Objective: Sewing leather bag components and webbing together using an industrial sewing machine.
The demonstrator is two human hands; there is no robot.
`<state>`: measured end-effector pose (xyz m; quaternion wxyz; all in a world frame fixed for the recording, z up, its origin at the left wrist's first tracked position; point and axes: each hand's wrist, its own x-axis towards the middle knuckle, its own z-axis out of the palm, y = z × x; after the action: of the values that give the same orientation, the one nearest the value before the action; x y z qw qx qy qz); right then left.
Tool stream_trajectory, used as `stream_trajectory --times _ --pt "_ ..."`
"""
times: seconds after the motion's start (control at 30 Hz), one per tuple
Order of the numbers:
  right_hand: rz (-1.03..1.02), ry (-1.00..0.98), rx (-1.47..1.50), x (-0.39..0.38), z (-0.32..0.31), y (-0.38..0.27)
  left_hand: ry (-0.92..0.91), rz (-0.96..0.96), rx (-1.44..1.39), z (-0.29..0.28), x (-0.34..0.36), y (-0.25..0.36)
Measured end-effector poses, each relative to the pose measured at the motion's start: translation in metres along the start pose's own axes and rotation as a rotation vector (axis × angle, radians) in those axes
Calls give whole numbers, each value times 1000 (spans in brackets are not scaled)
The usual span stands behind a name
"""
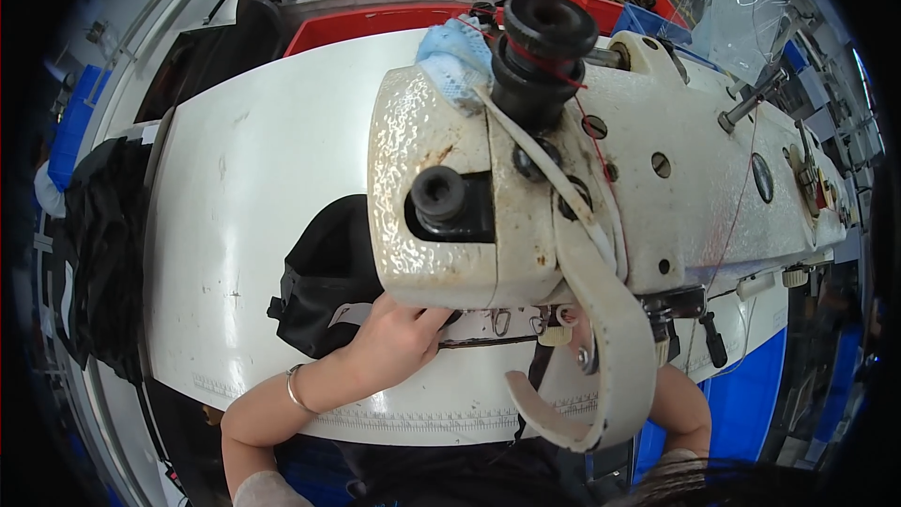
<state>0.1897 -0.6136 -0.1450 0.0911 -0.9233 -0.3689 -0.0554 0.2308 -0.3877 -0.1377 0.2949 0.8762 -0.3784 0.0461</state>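
Observation:
A white sewing machine fills the middle and right of the view, its head above the worktable. Under the left side of that head lies a black fabric piece, bulging up from the table. My left hand rests against its near edge, fingers bent and closed on the fabric; the fingertips vanish beneath the machine head. My right hand is mostly behind the machine's curved white lever, with only a sliver of skin visible, so its fingers cannot be read. A narrow black strip hangs near the table's front edge.
The white table has a ruler scale along its front. Black fabric hangs at the left. Red bins with tan webbing pieces stand behind. A blue cloth sits on the machine; red thread runs over it. Blue panel lies right.

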Motion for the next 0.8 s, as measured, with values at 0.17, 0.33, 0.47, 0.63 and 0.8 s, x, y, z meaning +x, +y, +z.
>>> stream_trajectory --times 0.17,0.33,0.47,0.63,0.8 --pt "105 -40 272 5 -8 2 75 109 -2 15 -5 -7" --pt "215 -88 563 9 -7 4 33 -80 -65 -3 1 1" --pt "149 181 376 26 -6 -3 96 -288 -378 5 -9 -20" --pt "29 78 416 13 -6 -3 45 -245 -291 -5 -1 -4" --pt "231 -147 1042 14 -9 -5 -9 -24 -123 -5 -3 -1"
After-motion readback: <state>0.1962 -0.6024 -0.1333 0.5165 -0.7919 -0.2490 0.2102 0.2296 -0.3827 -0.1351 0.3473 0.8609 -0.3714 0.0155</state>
